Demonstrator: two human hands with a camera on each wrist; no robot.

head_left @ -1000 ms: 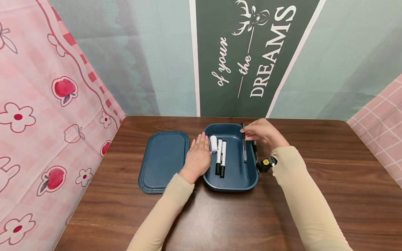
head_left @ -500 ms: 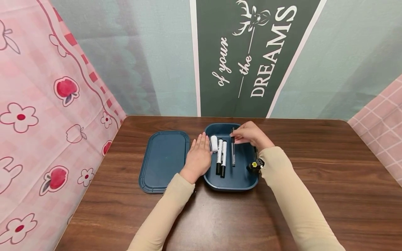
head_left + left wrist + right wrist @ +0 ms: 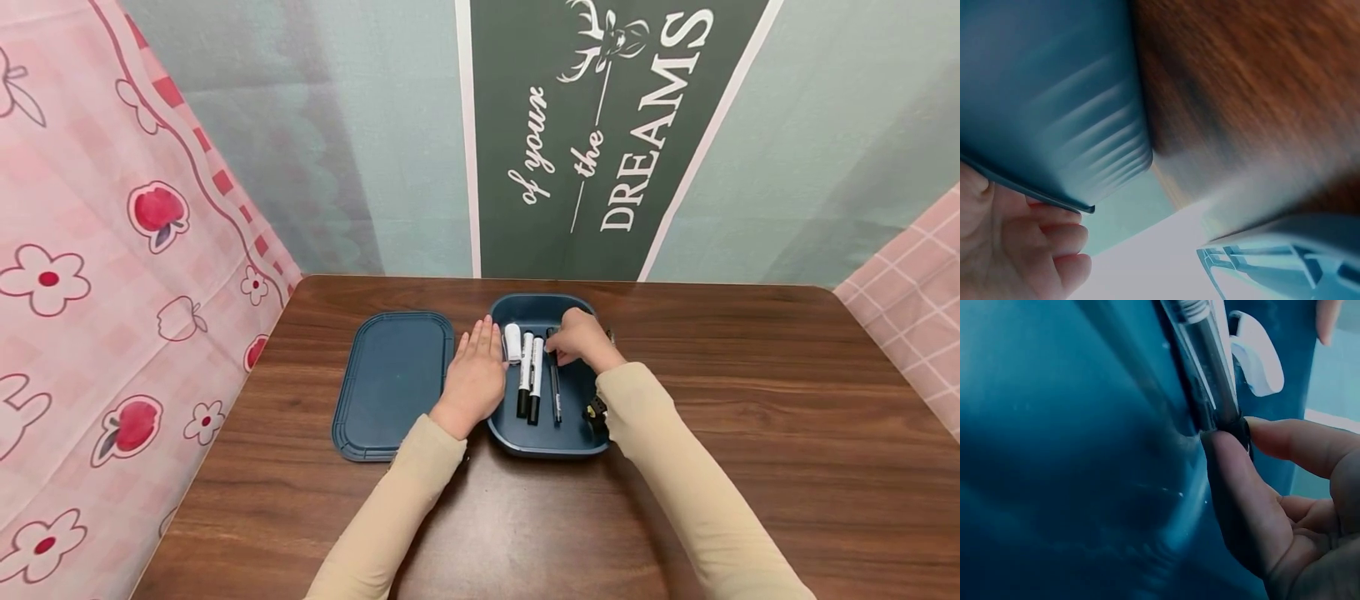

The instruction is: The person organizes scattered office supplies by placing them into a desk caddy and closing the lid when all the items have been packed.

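Observation:
My right hand (image 3: 587, 340) is inside a dark blue box (image 3: 517, 437), pinching a clear-barrelled pen (image 3: 557, 396) by its black-capped end. The right wrist view shows thumb and index finger on the pen (image 3: 1210, 369). Beside it in the box lie two white markers (image 3: 525, 375) with black ends, and a white rounded item (image 3: 512, 342) of unclear kind. My left hand (image 3: 474, 379) rests against the box's left rim with fingers straight. In the left wrist view the left hand (image 3: 1029, 244) touches the rim of the ribbed box wall (image 3: 1054, 87).
A dark blue lid (image 3: 393, 383) lies flat on the wooden table (image 3: 315, 517), left of the box. A small dark thing (image 3: 611, 337) shows at the box's right edge, mostly hidden by my right hand. Hanging cloths stand behind and at the sides.
My right hand has carried the pen leftward from the box's right side and lowered it next to the markers. The left hand stays on the rim.

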